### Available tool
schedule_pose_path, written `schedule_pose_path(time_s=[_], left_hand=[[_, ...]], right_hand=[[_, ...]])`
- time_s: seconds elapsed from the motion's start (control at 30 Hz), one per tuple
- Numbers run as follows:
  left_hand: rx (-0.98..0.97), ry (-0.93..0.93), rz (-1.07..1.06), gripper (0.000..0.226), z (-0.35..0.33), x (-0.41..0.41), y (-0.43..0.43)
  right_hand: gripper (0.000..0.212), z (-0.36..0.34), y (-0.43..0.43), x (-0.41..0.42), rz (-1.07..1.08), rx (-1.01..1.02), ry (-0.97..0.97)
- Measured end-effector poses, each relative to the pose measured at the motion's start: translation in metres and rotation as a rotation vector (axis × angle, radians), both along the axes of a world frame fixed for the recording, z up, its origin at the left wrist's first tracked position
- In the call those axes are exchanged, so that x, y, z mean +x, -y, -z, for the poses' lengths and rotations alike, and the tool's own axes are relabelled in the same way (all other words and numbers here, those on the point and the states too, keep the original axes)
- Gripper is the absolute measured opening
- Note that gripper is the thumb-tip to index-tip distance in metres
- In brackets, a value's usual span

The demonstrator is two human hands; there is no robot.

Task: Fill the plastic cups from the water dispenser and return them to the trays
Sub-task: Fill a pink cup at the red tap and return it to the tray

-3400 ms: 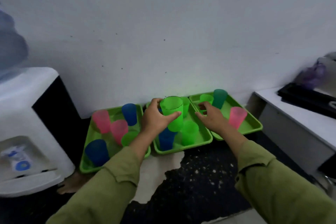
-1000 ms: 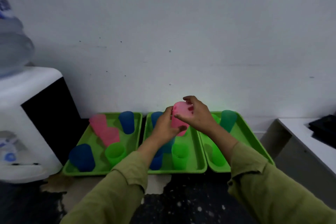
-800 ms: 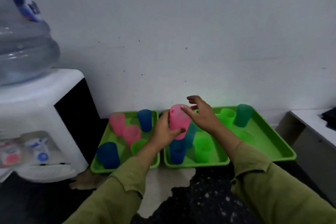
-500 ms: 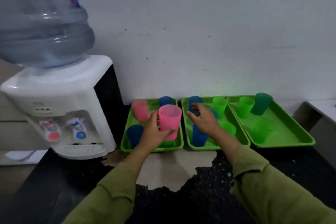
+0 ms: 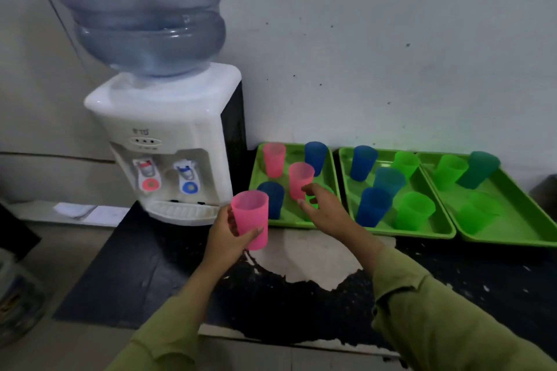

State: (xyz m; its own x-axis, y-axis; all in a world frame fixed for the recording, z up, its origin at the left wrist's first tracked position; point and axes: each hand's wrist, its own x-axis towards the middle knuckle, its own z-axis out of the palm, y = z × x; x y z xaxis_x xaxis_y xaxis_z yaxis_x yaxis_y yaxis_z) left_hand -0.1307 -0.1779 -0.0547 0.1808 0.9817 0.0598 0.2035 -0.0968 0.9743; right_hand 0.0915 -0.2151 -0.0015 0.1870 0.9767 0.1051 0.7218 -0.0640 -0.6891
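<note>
The left hand (image 5: 224, 239) grips an upright pink cup (image 5: 250, 220), contents unclear, just in front of the trays. The right hand (image 5: 327, 212), fingers loosely spread and empty, hovers over the leftmost green tray (image 5: 289, 223), which holds pink and blue cups (image 5: 301, 179). Beyond, to the left, stands the water dispenser (image 5: 168, 129).

The water dispenser (image 5: 168, 129) is finished in white with a black side panel; a red tap (image 5: 147, 184) and a blue tap (image 5: 190, 187) are set in it, and a translucent blue bottle (image 5: 144, 9) is carried on top. A pink cup (image 5: 251, 220) is seen just before it. Beside it, the nearest tray (image 5: 255, 172), the middle tray (image 5: 422, 184) and the farthest tray (image 5: 518, 214) are coloured bright green. The counter (image 5: 150, 274) is black, flecked with white.
</note>
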Motion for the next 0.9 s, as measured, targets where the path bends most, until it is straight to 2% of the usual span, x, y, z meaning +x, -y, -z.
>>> schedule_pose_path(time_s=[0.2, 0.47, 0.63, 0.77, 0.9], left_hand=[[-0.043, -0.077, -0.003, 0.067, 0.021, -0.069, -0.034], [-0.091, -0.222, 0.1, 0.066, 0.041, -0.155, -0.098], [-0.087, -0.231, 0.111, 0.064, 0.044, -0.189, -0.131], [-0.068, -0.221, 0.128, 0.06, 0.043, -0.205, -0.152], [-0.06, -0.201, 0.172, 0.058, 0.039, -0.211, -0.168]], right_hand=[[0.042, -0.003, -0.051, -0.062, -0.044, 0.038, 0.026], [0.07, -0.004, -0.108, -0.15, 0.027, 0.079, -0.068], [0.058, 0.002, -0.122, -0.185, 0.083, 0.188, -0.219], [0.046, 0.005, -0.126, -0.195, 0.172, 0.294, -0.208], [0.047, 0.012, -0.13, -0.203, 0.244, 0.307, -0.179]])
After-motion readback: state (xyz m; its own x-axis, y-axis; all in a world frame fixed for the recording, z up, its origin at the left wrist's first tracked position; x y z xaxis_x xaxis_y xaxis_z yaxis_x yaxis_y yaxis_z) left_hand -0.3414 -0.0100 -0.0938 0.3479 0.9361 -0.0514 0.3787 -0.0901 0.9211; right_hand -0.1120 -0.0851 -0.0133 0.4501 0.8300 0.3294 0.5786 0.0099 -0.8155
